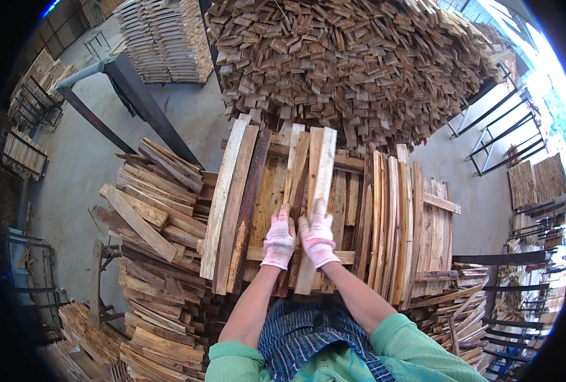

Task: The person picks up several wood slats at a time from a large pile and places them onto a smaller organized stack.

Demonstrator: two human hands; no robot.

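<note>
Right hand (pixel 318 239) has one pale plank (pixel 324 165) gripped; left hand (pixel 280 237) is just left of it, can't tell its grip tbh. Three boards (pixel 236 210) lie further left of that plank.

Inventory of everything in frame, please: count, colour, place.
Pale board: one, whitish, at right hand
Narrow strips: several, tan to brown, at left hand
Left boards: three, pale, brown and dark, left of the hands
Right row of boards: many, tan to brown, right of the hands
Side pile: uncountable boards, brown, left
Mound of short boards: uncountable, brown, top centre
Background stack: one, pale, upper left
Metal racks: several, dark, right
Floor: one, grey, around
Apron: one, dark blue patterned, bottom centre
Sleeves: two, green, bottom
Left hand, right hand: two, pink-and-white gloved, centre
</note>
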